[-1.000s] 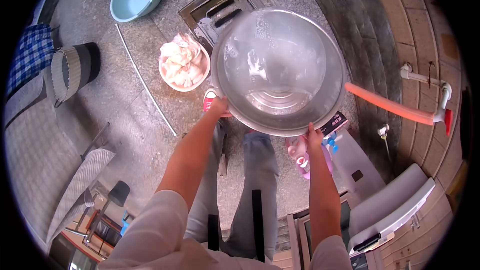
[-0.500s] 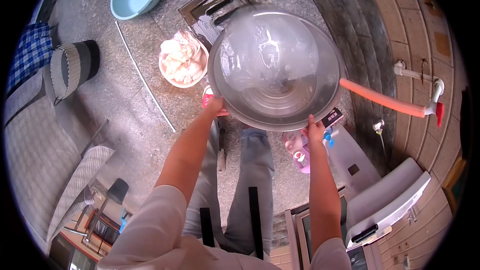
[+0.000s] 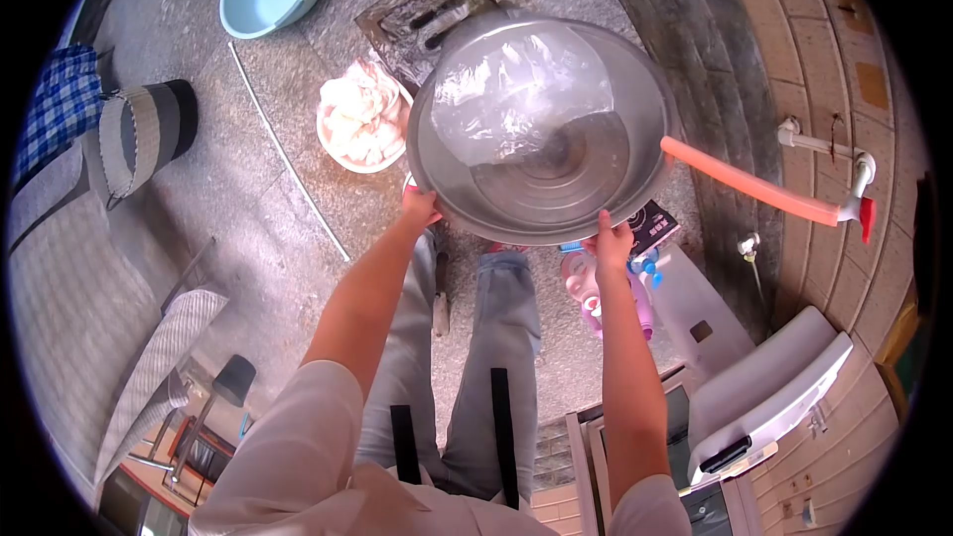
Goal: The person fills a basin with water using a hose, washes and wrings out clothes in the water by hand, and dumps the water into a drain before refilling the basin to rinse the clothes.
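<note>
- I have the basin (image 3: 559, 167) at mid-view, held up in front of the legs (image 3: 402, 337) and tipped away from me: the near part of its bottom is bare, and the water (image 3: 526, 89) lies toward the far side. I can't tell whether its underside touches the floor (image 3: 263, 228).
- My left hand (image 3: 419, 206) is grasping the near-left rim, with the arm stretched forward.
- My right hand (image 3: 610, 241) is grasping the near-right rim, fingers up at the edge.
- Just beyond the far-left rim I see the drain (image 3: 427, 20), set in the floor and partly hidden by the basin.
- Left of the basin and near it stands a bowl (image 3: 342, 161) heaped with pale cloth (image 3: 362, 109).
- At the right rim I see the end of an orange hose (image 3: 754, 187), which runs to a red-handled tap (image 3: 867, 220) by the wall; I can't tell whether hose and rim touch.
- By my right hand are a dark box (image 3: 652, 226) and pink bottles (image 3: 580, 280).
- Farther left, a thin pole (image 3: 288, 151) lies on the floor, with a blue tub (image 3: 260, 2) past its far end.
- Near the left edge I make out a striped basket (image 3: 149, 139) beside a checked cloth (image 3: 68, 89).
</note>
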`<state>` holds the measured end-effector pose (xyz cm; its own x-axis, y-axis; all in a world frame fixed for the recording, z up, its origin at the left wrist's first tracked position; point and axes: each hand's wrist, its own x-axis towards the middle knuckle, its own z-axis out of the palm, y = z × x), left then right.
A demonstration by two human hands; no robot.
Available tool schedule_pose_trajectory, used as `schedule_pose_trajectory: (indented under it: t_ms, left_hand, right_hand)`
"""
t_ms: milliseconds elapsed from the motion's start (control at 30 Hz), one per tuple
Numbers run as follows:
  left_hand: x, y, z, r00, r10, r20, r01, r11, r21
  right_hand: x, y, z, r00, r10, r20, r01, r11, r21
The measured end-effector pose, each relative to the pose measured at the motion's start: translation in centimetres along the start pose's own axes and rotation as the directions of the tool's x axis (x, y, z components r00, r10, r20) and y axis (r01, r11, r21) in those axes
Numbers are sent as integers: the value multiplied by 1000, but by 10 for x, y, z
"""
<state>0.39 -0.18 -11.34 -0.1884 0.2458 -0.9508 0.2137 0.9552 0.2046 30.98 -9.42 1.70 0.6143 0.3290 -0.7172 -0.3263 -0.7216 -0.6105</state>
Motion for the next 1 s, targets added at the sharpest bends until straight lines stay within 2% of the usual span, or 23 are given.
schedule_pose_trajectory:
  t_ms: [133, 300, 433, 500, 567, 667, 733, 767, 833, 867, 933, 967, 1000]
  left_hand:
    - [7, -4, -9, 1000, 3, 20, -1, 998, -64]
    - [11, -9, -13, 1000, -11, 25, 10, 1000, 20]
    - [1, -6, -15, 999, -30, 21, 30, 1000, -6]
    - [4, -6, -15, 997, -61, 51, 60, 998, 17]
    - [5, -9, -15, 997, -53, 58, 51, 998, 28]
    - [16, -19, -15, 996, -57, 69, 57, 998, 8]
    - [13, -17, -11, 994, -65, 87, 66, 998, -5]
    - [9, -17, -12, 997, -39, 63, 40, 999, -11]
    - [2, -6, -18, 999, -5, 42, 5, 1000, 2]
    - [-1, 1, -22, 998, 56, 41, -57, 998, 24]
    - [-8, 16, -28, 987, 161, 3, -161, 984, 79]
    - [-12, 26, -31, 987, 161, 4, -161, 983, 92]
    - [-18, 39, -33, 955, 295, 20, -296, 948, 121]
  right_hand:
    - [-9, -9, 19, 1000, -9, 16, 9, 1000, 19]
    - [-22, -9, 31, 1000, -17, -24, 19, 997, 78]
    - [-22, -2, 30, 1000, 17, 8, -18, 995, 97]
    - [-21, -1, 33, 994, 73, -85, -66, 994, 89]
    - [-20, 1, 34, 993, 74, -92, -67, 994, 81]
    - [-19, 11, 34, 993, 48, -107, -42, 998, 56]
    - [-17, 25, 32, 974, -31, -224, 24, 999, -36]
    - [-16, 30, 28, 971, -23, -240, 17, 1000, -26]
    - [-11, 45, 20, 941, 282, -185, -285, 958, 11]
    - [-8, 53, 17, 938, 289, -191, -290, 957, 27]
    - [-5, 73, 11, 859, 511, 12, -512, 859, 32]
    - [-5, 86, 11, 855, 518, 13, -518, 854, 42]
    - [-6, 101, 14, 821, 565, 82, -571, 808, 148]
